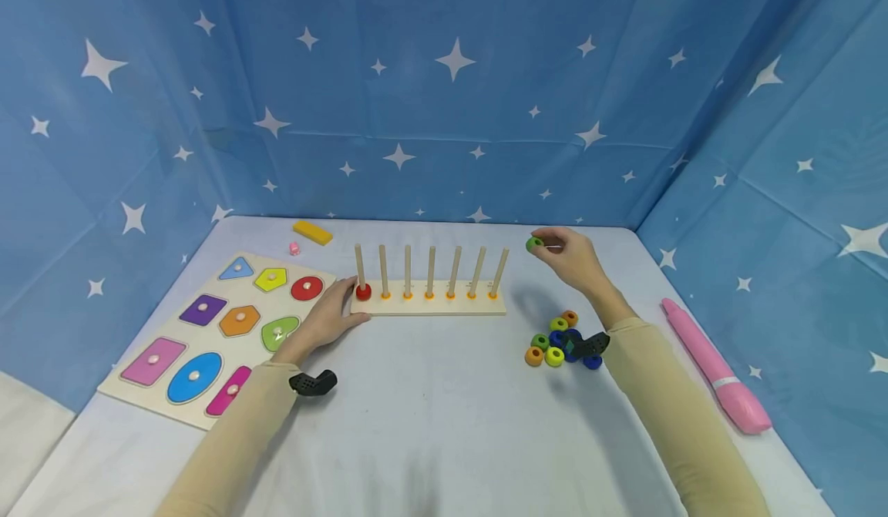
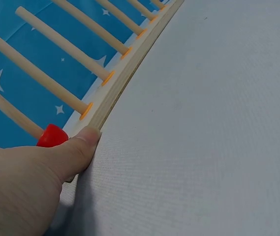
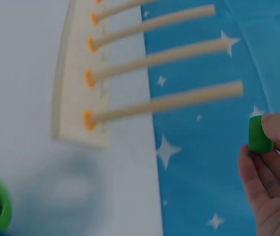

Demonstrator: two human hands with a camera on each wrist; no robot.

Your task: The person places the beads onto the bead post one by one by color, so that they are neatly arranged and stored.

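A pale wooden peg board (image 1: pixel 432 309) with several upright pegs stands on the table. A red bead (image 1: pixel 363 293) sits at the foot of its leftmost peg. My left hand (image 1: pixel 329 313) grips the board's left end, its thumb (image 2: pixel 83 142) along the front edge; the other fingers are mostly hidden in the left wrist view. Up in the air, right of the board, my right hand (image 1: pixel 573 260) pinches a green bead (image 3: pixel 260 134) between thumb and fingers. Below that hand lies a pile of loose beads (image 1: pixel 554 357) in orange, yellow, green and blue, partly covered by the wrist camera.
On the left lies a shape puzzle board (image 1: pixel 154 401) with knobbed coloured pieces. Behind it are a yellow block (image 1: pixel 313 232) and a small pink object (image 1: pixel 294 248). A long pink object with a white band (image 1: pixel 714 363) lies along the right edge. Starry blue cloth (image 1: pixel 416 101) hangs behind.
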